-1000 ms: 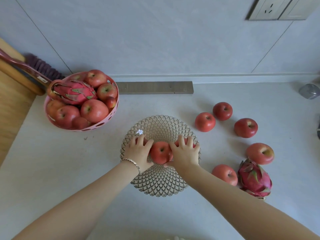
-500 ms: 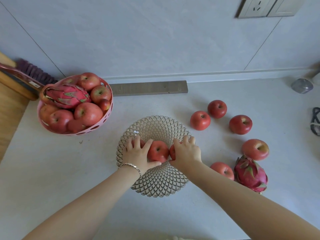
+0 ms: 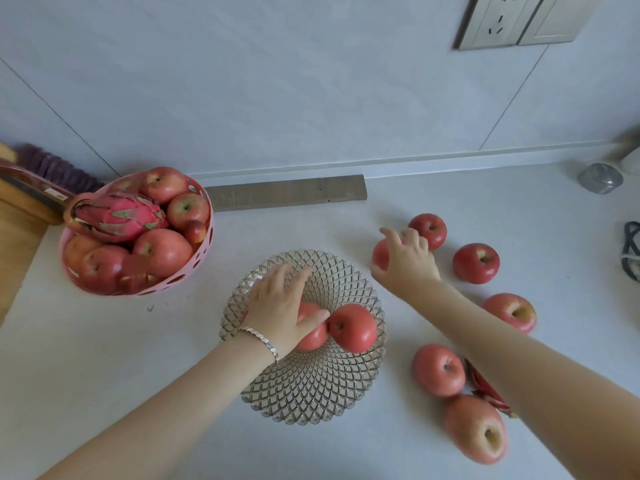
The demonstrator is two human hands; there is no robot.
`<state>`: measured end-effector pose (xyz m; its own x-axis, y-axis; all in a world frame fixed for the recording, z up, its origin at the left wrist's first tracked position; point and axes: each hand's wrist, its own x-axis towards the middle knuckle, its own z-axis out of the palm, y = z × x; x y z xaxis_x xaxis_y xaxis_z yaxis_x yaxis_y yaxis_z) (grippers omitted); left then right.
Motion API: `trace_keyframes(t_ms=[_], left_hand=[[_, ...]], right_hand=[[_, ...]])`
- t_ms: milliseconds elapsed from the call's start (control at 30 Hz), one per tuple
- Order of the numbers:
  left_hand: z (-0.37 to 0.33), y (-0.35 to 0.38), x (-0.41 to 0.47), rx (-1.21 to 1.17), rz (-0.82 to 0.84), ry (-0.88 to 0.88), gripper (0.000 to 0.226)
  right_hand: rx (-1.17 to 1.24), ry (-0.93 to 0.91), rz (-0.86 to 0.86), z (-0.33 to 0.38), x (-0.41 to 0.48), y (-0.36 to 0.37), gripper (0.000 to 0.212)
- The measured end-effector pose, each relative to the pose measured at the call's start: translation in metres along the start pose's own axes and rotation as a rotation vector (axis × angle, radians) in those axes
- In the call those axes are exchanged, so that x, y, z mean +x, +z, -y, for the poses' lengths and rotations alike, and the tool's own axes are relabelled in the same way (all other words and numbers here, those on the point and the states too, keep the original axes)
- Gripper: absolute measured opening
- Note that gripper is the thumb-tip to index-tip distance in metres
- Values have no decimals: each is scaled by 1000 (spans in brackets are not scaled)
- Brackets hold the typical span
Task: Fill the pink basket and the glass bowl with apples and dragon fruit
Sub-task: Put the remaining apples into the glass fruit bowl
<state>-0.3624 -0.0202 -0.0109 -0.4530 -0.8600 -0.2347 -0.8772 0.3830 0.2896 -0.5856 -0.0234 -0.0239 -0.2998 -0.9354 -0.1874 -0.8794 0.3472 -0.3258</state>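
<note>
Left hand (image 3: pixel 277 306) is lying open on an apple (image 3: pixel 313 337) in the glass bowl (image 3: pixel 311 393), right hand (image 3: pixel 405 261) is clamping its grip on a loose apple (image 3: pixel 380 254) at 1 o'clock.

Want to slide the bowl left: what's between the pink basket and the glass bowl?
Bare counter only, seen in the head view, between pink basket and glass bowl.

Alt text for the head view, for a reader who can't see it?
The left hand rests on an apple in the glass bowl beside a second apple, while the right hand grips a loose apple on the counter. The pink basket at left is heaped with apples and a dragon fruit.
</note>
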Motion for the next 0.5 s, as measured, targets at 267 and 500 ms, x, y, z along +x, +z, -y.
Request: trace_keyframes(t_ms=[267,500], left_hand=[[-26,-12,32,-211,-32,54,69],[-73,-12,65,-502,23,181,96]], right_hand=[[194,99,232,-25,32,19,69],[1233,208,585,-16,12,-25,65]])
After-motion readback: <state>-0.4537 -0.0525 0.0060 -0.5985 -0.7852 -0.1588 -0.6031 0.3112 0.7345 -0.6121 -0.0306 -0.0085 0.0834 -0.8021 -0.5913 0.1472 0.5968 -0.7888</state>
